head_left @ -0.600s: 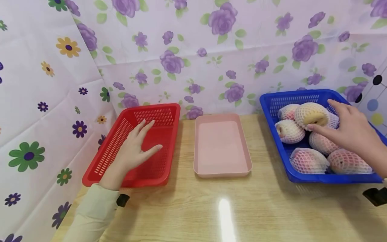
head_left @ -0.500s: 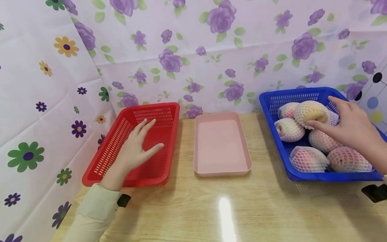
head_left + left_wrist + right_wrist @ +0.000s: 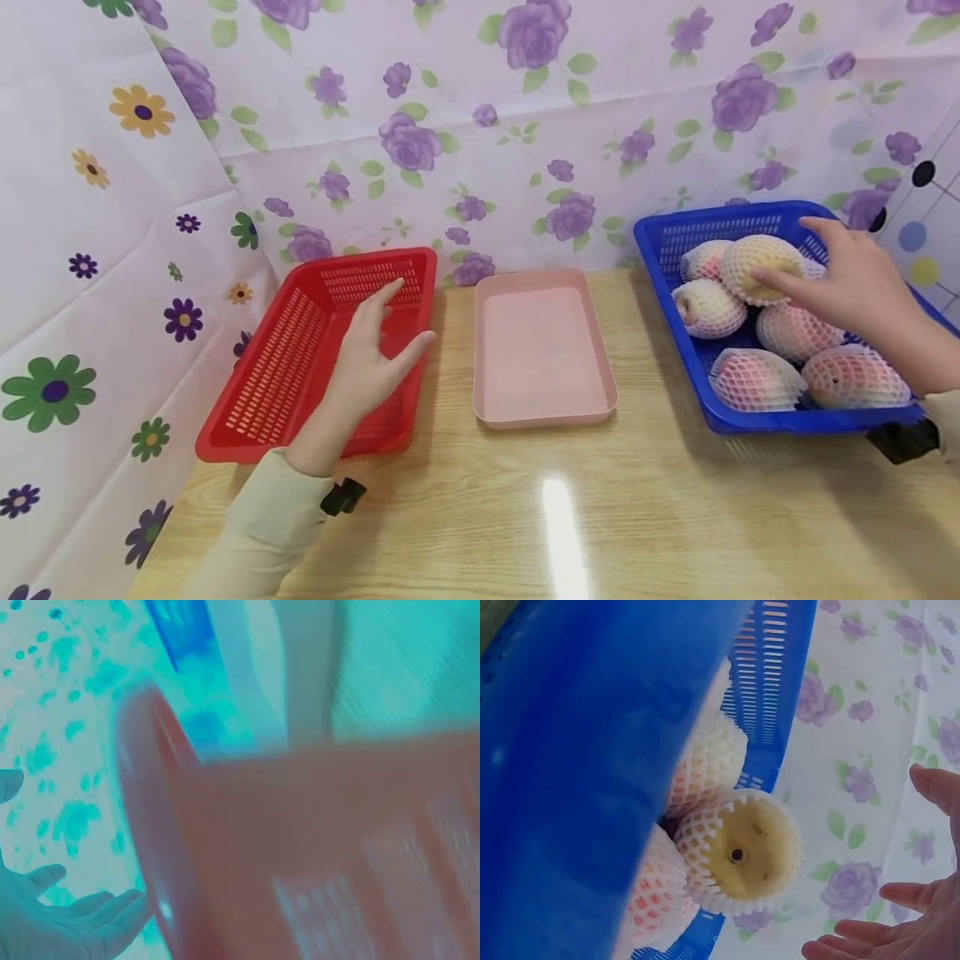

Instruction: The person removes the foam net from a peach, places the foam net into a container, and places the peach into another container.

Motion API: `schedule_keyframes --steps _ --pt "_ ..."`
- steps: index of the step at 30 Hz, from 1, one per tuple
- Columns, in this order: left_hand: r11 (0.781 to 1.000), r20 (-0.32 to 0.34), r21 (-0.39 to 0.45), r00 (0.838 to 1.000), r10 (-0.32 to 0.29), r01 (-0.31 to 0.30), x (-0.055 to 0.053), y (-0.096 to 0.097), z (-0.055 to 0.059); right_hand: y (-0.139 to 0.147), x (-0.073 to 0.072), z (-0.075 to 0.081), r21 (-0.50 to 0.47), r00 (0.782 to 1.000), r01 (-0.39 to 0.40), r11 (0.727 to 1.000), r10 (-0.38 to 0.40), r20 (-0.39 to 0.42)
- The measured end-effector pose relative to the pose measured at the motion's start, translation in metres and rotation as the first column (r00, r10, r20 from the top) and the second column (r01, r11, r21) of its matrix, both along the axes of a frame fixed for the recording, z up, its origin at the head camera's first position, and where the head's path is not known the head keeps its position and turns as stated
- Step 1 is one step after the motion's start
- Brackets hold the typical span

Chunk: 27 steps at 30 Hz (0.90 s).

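Observation:
My left hand (image 3: 360, 367) hovers over the right side of a red plastic basket (image 3: 225, 452), fingers spread and holding nothing. In the left wrist view, that hand (image 3: 67, 922) shows palm and fingers beyond the blurred basket wall (image 3: 315, 817). On the right, my right hand (image 3: 855, 283) is over a blue basket (image 3: 787, 421), thumb apart from the fingers. Several pinkish and yellowish fruits in white foam nets lie inside. A yellow fruit (image 3: 757, 250) tops the pile, overlapped by the thumb in the head view. In the right wrist view, the fingers stand apart from this fruit (image 3: 754, 851).
A shallow pink tray (image 3: 540, 350) lies between the two baskets on the wooden table (image 3: 450, 517). Flower-patterned cloth (image 3: 465, 83) rises behind them and along the left side. Dark wrist-camera mounts protrude beneath both wrists.
My left hand has moved right across the red basket. The right hand stays over the fruit with little change. The head view has shifted slightly, so the baskets and tray appear higher and farther left.

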State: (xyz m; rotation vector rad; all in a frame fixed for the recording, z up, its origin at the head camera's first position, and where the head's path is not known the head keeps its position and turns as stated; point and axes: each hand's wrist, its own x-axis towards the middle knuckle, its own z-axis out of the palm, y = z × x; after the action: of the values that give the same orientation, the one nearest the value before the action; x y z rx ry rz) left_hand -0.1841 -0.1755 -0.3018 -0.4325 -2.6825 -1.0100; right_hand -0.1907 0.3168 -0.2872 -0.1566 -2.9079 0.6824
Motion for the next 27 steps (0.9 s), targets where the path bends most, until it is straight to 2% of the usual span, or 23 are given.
schedule_keyframes --steps 3,6,9,11,15,19,21,27 --pt "0.995 0.047 0.100 0.998 -0.033 0.028 0.006 0.015 0.000 0.000 -0.003 0.001 -0.032 1.000 0.003 0.999 -0.002 0.020" --pt "0.980 0.095 0.191 0.993 -0.073 0.054 0.010 0.030 -0.002 0.001 -0.007 0.001 -0.051 0.999 0.016 0.999 -0.014 0.029" --pt "0.949 0.160 0.310 0.980 -0.115 0.060 0.015 0.047 -0.005 0.003 -0.011 0.002 -0.067 0.999 0.040 0.997 -0.037 0.040" --pt "0.917 0.195 0.394 0.970 -0.148 0.060 0.017 0.058 -0.009 0.004 -0.013 0.003 -0.074 0.998 0.054 0.996 -0.050 0.048" --pt "0.835 0.266 0.549 0.939 -0.219 0.039 0.020 0.078 -0.018 0.007 -0.018 0.005 -0.072 0.996 0.067 0.995 -0.061 0.071" --pt "0.759 0.343 0.651 0.892 -0.293 -0.001 0.021 0.098 -0.028 0.010 -0.022 0.005 -0.071 0.995 0.052 0.996 -0.046 0.084" --pt "0.734 0.369 0.679 0.871 -0.325 -0.014 0.021 0.107 -0.033 0.013 -0.023 0.004 -0.077 0.995 0.041 0.996 -0.033 0.093" --pt "0.687 0.422 0.724 0.824 -0.380 -0.054 0.021 0.130 -0.040 0.019 -0.028 0.001 -0.094 0.993 0.033 0.995 -0.023 0.114"
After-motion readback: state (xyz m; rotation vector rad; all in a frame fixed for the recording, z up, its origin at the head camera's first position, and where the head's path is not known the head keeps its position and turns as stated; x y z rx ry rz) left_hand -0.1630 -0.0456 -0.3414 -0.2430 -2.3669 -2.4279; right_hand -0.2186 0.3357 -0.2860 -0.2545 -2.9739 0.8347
